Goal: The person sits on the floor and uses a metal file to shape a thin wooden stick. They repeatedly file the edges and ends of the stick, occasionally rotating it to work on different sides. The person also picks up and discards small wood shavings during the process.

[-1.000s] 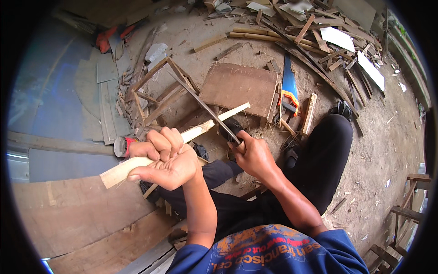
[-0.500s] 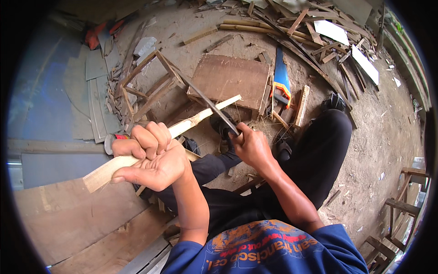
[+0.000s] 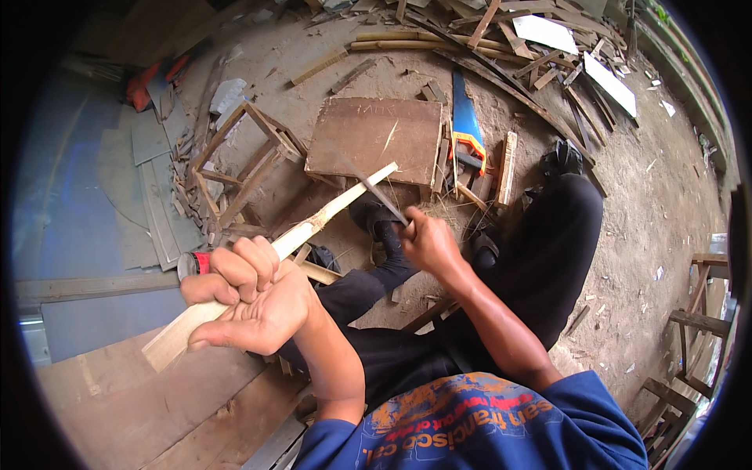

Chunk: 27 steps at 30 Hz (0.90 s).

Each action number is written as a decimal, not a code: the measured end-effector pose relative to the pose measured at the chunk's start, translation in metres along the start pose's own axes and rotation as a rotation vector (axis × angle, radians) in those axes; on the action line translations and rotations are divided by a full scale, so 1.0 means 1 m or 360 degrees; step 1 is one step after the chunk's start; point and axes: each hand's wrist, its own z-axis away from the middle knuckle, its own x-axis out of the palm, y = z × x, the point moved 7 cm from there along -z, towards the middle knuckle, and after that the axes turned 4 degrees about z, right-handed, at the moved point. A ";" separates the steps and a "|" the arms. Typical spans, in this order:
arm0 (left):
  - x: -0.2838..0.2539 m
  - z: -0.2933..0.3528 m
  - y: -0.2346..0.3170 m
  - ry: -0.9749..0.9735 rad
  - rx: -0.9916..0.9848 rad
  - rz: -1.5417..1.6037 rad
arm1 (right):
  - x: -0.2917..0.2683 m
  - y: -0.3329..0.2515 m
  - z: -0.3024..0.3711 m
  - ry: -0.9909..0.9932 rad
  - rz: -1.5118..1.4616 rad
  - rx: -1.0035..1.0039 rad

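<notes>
My left hand (image 3: 254, 294) is closed round the thick lower part of a pale bamboo strip (image 3: 295, 239), which slants up and away to a thin tip. A rough node shows about midway along it. In my right hand (image 3: 432, 244) is the handle end of a long knife (image 3: 385, 200). Its narrow blade is smeared by motion and crosses the strip close to the tip; whether the edge touches it I cannot tell. A thin pale shaving (image 3: 389, 135) shows against the brown wooden board just beyond the tip.
Beyond my feet stands the low brown board (image 3: 329, 133), with a blue handsaw (image 3: 465, 117) to its right. An open wooden frame (image 3: 235, 168) stands left of it. Scrap wood (image 3: 540, 70) is heaped at the far right, and a wooden bench (image 3: 157, 392) lies at my left.
The knife blade has shifted along the strip to near its tip and is now blurred. A pale shaving appears over the board. Both hands keep their grips, and the whole view has shifted slightly.
</notes>
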 end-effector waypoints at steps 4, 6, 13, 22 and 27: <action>0.005 -0.004 -0.002 -0.0045 0.0002 0.0001 | 0.006 0.024 -0.010 0.0056 0.0036 0.0088; 0.001 -0.003 -0.002 -0.0035 0.0002 -0.0013 | 0.008 0.019 -0.007 0.0026 0.0042 0.0087; -0.002 -0.012 -0.005 0.0031 -0.0014 -0.0063 | 0.017 0.042 -0.015 0.0080 0.0039 0.0120; -0.003 -0.018 -0.008 0.0031 0.0001 -0.0137 | 0.029 0.072 -0.016 0.0155 0.0006 0.0273; -0.008 -0.028 -0.008 0.0079 0.0001 -0.0208 | 0.030 0.083 -0.019 0.0172 -0.0038 0.0291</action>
